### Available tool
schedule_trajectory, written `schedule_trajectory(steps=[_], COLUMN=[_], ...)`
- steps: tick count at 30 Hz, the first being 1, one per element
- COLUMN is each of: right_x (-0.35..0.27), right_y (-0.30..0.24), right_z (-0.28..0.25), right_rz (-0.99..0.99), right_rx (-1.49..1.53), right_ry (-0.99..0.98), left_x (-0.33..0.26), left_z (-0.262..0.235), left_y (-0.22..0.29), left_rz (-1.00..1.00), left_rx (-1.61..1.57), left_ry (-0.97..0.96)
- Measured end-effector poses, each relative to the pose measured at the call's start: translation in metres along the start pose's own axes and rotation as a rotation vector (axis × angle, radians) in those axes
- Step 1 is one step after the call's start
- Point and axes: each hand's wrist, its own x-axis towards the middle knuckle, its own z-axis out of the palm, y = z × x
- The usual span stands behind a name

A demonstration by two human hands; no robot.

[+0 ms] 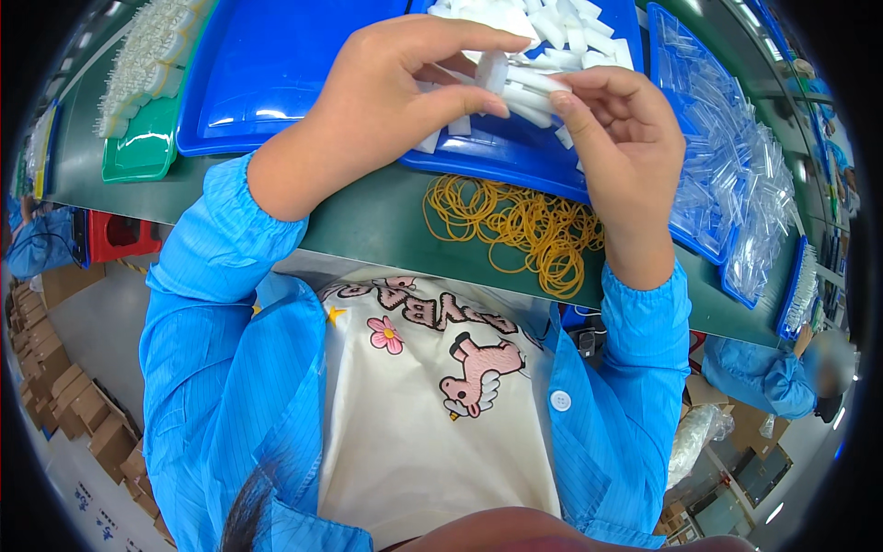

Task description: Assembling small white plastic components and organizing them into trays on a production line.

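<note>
Above a blue tray point(497, 158), my two hands hold a small bundle of white strips point(529, 99) between them. My left hand point(391, 92) has its thumb and fingers closed around the bundle's left end, where a pale, flat end face shows. At the other end my right hand point(630, 129) pinches the strips between thumb and fingertips. More loose white pieces point(575, 32) are heaped in the tray just behind the bundle. Yellow rubber bands point(520, 225) lie in a tangled pile on the green table in front of that tray.
An empty-looking blue tray point(267, 69) stands left of the hands, beside a green tray point(143, 152) and rows of small white parts point(147, 64). At right, clear plastic pieces point(727, 138) fill another blue tray. Co-workers point(763, 377) sit nearby; cardboard boxes point(87, 405) line the floor.
</note>
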Motion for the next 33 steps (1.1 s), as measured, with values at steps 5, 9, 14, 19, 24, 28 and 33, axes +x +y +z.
schedule_trajectory(steps=[5, 9, 14, 19, 24, 28, 33], right_x=[0.007, 0.02, 0.029, 0.02, 0.019, 0.023, 0.029], right_y=[0.009, 0.001, 0.001, 0.007, 0.004, 0.005, 0.017], right_z=[-0.011, -0.046, -0.062, -0.043, -0.042, -0.047, -0.056], right_rz=[-0.139, -0.159, -0.468, -0.379, -0.427, -0.33, 0.01], right_rx=[-0.129, -0.351, -0.832, -0.877, -0.907, -0.863, -0.341], right_ry=[-0.038, -0.05, -0.553, -0.611, -0.474, -0.272, -0.008], left_x=[0.0, 0.016, 0.017, 0.015, 0.008, 0.011, 0.009], left_z=[0.003, 0.005, -0.005, -0.007, -0.009, -0.004, -0.006], left_y=[-0.002, -0.001, -0.003, -0.006, -0.023, -0.015, -0.003], left_rz=[-0.001, -0.083, -0.232, -0.328, -0.273, -0.181, -0.202], left_rx=[-0.143, -0.532, -0.907, -0.969, -0.78, -0.742, -0.637], left_ry=[-0.019, 0.148, 0.21, 0.159, 0.161, 0.173, 0.111])
